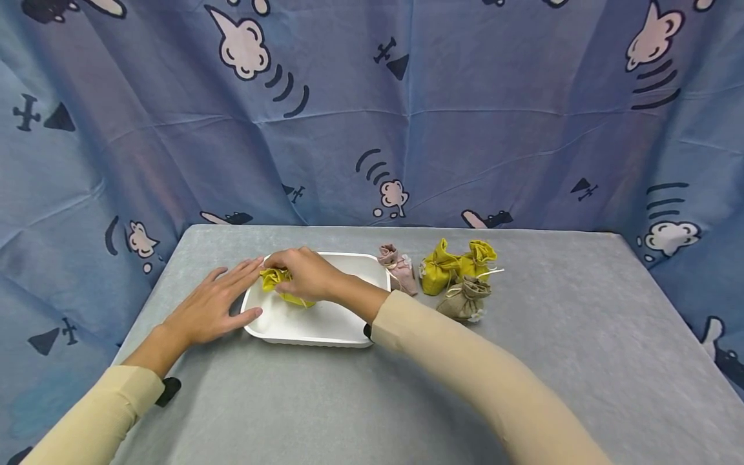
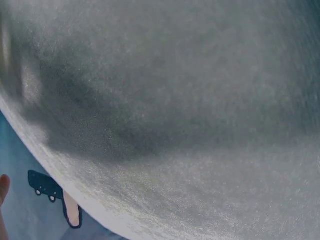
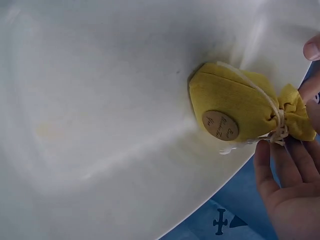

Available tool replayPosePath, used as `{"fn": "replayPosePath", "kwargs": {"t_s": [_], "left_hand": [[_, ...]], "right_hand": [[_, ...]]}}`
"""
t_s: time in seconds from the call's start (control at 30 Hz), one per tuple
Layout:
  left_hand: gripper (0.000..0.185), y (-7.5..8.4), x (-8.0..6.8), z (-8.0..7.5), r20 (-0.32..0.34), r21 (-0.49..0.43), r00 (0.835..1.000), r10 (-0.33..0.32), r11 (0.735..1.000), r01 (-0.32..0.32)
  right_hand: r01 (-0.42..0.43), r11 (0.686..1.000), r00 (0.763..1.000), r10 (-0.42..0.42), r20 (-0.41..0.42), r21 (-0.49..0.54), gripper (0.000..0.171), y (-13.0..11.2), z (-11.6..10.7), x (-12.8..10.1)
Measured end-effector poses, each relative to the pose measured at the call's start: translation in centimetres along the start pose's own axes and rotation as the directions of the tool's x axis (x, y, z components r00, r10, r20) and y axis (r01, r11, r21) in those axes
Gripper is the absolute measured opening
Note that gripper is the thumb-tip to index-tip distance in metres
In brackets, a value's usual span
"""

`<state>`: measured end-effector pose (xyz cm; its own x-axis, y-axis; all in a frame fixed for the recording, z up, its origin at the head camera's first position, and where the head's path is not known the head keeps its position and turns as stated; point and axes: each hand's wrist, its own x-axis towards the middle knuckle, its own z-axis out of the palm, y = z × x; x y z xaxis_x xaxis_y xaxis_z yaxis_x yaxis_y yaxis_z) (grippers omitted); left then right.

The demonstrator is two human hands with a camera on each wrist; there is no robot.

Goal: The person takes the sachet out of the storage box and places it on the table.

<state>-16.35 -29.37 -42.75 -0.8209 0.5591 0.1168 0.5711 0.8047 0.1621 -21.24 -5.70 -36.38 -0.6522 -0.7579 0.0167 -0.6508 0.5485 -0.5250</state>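
Note:
In the head view my right hand (image 1: 307,274) reaches over the white tray (image 1: 343,326) and grips a yellow drawstring pouch (image 1: 299,300) near the tray's left end. From the right wrist, the pouch (image 3: 232,100) lies on its side, with a round brown printed label and a pale cord; fingers (image 3: 287,170) meet its gathered neck. My left hand (image 1: 212,307) rests at the tray's left rim, its fingers extended. Only a fingertip (image 2: 4,189) shows at the edge of the left wrist view.
Right of the tray stand a pink pouch (image 1: 401,271), two yellow pouches (image 1: 438,271) and an olive-brown pouch (image 1: 464,300), close together. A grey cloth covers the table (image 1: 558,361). Behind it hangs a blue patterned curtain (image 1: 494,129).

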Motion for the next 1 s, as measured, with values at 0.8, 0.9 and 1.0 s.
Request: {"fn": "replayPosePath", "kwargs": {"t_s": [0.8,0.9,1.0], "left_hand": [[0.08,0.2,0.1,0.0,0.013,0.0,1.0,-0.02,1.0,0.02],[0.081,0.2,0.1,0.0,0.018,-0.001,0.999,-0.028,1.0,0.028],[0.081,0.1,0.1,0.0,0.017,-0.001,0.999,-0.03,1.0,0.03]], "right_hand": [[-0.032,0.991,0.994,0.045,-0.099,0.13,0.028,1.1,-1.0,-1.4],[-0.015,0.991,0.995,0.028,-0.099,0.132,0.027,1.4,-1.3,-1.8],[0.009,0.992,0.995,0.004,-0.103,0.127,0.027,1.4,-1.7,-2.0]]}}
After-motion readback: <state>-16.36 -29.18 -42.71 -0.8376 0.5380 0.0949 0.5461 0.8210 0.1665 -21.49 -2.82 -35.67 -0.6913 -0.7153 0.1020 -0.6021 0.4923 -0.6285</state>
